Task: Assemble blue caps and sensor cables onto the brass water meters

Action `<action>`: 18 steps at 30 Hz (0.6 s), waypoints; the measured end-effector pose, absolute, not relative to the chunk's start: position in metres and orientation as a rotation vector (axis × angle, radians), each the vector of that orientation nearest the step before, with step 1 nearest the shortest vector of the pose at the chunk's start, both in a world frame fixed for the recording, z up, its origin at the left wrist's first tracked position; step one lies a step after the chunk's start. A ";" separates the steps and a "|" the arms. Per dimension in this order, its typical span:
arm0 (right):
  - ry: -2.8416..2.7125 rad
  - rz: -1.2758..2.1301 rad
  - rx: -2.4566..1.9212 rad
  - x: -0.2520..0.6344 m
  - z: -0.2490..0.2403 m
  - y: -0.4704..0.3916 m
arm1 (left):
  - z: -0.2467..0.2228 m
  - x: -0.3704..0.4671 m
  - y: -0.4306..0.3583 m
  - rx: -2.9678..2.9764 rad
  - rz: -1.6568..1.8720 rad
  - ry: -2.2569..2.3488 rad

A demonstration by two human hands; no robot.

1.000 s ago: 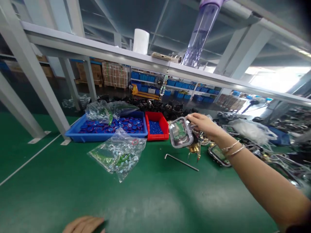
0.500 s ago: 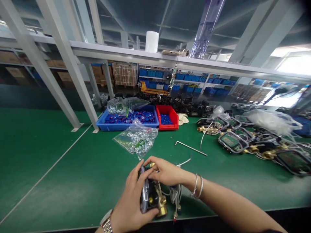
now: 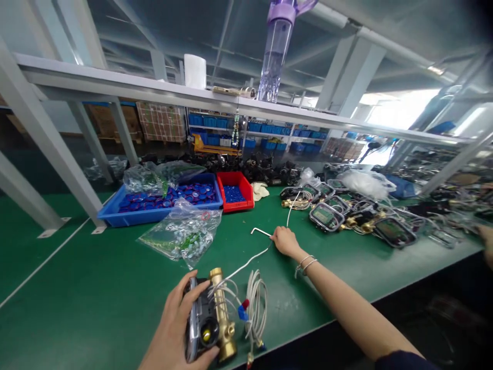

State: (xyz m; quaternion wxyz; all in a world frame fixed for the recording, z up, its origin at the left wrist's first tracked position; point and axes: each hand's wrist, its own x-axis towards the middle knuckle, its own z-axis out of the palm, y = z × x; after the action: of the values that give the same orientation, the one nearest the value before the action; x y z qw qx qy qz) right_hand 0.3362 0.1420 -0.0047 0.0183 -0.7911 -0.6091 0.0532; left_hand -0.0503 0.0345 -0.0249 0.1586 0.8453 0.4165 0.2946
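Note:
My left hand (image 3: 169, 326) is wrapped round a meter (image 3: 203, 313) with a black housing and a clear-rimmed cover, standing on its side near the bench's front edge. Its brass pipe body (image 3: 222, 316) faces right. Grey cables run from it to a coil (image 3: 257, 303) with red and blue ends lying beside it. Farther forward and right, my right hand (image 3: 285, 241) is closed on the long arm of a hex key (image 3: 261, 232); the bent end sticks out to the left. A white cable end passes close to these fingers, and whether they touch it is unclear.
A blue bin (image 3: 159, 210) of blue discs and a red bin (image 3: 252, 198) of small blue parts stand at the back. A clear bag (image 3: 185, 234) lies before them. Several meters (image 3: 326, 217) crowd the right. Another person's hand (image 3: 486, 236) shows at the right edge.
My right hand has left the meter and reached forward right, closing on the hex key. My left hand still holds the meter, its brass body now more exposed. The view has turned right.

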 end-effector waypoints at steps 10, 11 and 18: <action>-1.943 0.335 -2.557 0.413 -0.028 0.063 | 0.043 -0.088 0.116 2.448 0.771 1.262; -1.934 0.397 -2.543 0.420 -0.033 0.051 | 0.052 -0.085 0.138 2.509 0.751 1.306; -1.715 0.067 -2.274 0.413 -0.090 0.003 | 0.068 -0.021 0.326 2.776 0.510 1.441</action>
State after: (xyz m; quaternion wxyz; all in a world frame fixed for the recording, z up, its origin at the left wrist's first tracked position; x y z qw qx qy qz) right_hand 0.4134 0.0034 -0.0898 0.1458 -0.7896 -0.5956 0.0232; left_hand -0.0208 0.3256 0.0681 -0.0137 0.8759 0.4547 0.1608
